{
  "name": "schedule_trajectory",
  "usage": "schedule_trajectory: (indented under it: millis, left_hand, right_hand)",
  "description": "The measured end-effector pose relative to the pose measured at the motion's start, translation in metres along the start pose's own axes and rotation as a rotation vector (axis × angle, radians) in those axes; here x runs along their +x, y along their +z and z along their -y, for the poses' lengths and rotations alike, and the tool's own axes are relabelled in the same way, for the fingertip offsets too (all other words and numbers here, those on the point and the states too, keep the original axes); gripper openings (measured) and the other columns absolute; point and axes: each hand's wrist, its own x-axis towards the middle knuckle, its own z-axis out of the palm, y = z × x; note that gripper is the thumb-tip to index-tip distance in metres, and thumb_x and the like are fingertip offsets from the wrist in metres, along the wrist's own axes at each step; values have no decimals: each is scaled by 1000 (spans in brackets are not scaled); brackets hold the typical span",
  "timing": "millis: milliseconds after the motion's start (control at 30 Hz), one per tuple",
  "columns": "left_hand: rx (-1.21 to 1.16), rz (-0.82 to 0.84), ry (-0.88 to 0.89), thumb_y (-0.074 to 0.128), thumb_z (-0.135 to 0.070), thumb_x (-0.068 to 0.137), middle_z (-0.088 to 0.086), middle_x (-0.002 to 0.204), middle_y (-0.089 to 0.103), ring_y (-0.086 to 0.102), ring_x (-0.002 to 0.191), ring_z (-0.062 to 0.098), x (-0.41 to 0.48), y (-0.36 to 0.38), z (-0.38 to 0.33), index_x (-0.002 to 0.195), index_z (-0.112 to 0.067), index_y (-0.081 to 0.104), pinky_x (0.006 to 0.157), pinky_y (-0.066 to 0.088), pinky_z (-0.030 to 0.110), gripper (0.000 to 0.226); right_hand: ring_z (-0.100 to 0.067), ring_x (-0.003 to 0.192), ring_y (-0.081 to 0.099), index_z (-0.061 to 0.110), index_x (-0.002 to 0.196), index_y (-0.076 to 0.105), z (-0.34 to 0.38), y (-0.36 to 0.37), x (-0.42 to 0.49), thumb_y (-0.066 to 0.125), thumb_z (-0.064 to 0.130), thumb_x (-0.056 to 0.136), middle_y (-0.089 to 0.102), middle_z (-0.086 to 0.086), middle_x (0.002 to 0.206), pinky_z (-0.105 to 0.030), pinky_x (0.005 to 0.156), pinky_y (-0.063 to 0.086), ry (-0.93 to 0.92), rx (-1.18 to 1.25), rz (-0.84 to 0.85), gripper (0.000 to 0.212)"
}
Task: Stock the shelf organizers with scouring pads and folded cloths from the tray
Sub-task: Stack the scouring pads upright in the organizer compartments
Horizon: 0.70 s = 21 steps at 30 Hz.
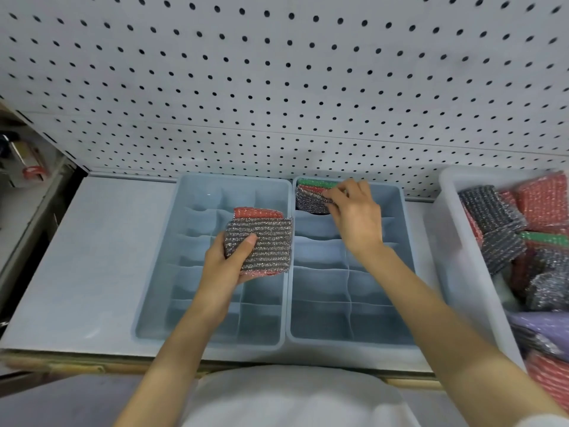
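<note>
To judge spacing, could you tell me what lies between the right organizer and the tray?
Head view: only bare shelf separates right organizer and tray, under the forearm.

Glittery metallic-mesh scouring pads (260,241), matt plastic organizers (212,303)

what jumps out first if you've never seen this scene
The left hand holds a stack of pads, glittery grey over red, above the left organizer. The right hand pinches upright pads in the far-left compartment of the right organizer. At the right edge, a white tray brims with more pads.
</note>
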Motion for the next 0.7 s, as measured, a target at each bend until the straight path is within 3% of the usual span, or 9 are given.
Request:
schedule_trajectory:
  millis: [200, 400, 567, 700]
  left_hand:
    - [0, -15, 6, 59, -22, 92, 0, 109, 70, 70, 94, 14, 0, -7, 1, 118, -20, 58, 73, 58, 30, 27]
    - [-22, 0, -23, 59, -24, 91, 2, 115, 67, 67, 102, 19, -1, 3, -1, 125, -17, 55, 86, 56, 40, 34]
    - [-18, 11, -23, 59, -23, 92, 3, 116, 67, 67, 103, 20, -4, 4, -1, 126, -17, 54, 89, 55, 44, 35]
    - [-23, 15, -27, 58, -22, 92, 4, 117, 67, 67, 103, 20, -5, 3, -1, 126, -16, 54, 89, 55, 43, 35]
  right_hand:
    - [-29, 86, 54, 9, 96, 71, -10, -2, -2, 74, 7, 79, 60, -9, 88, -34, 48, 49, 122, 198, 68, 18]
    - [-34, 86, 57, 5, 96, 71, -16, 6, -7, 72, 0, 79, 59, -14, 90, -39, 46, 52, 55, 109, 191, 18]
    - [-29, 77, 57, 13, 113, 69, -12, 3, -10, 73, -10, 69, 61, -12, 91, -36, 63, 54, -108, -18, 37, 50]
    - [-29, 81, 59, 13, 114, 68, -8, 11, -8, 71, -19, 58, 65, -9, 95, -36, 68, 50, -160, -42, 62, 65]
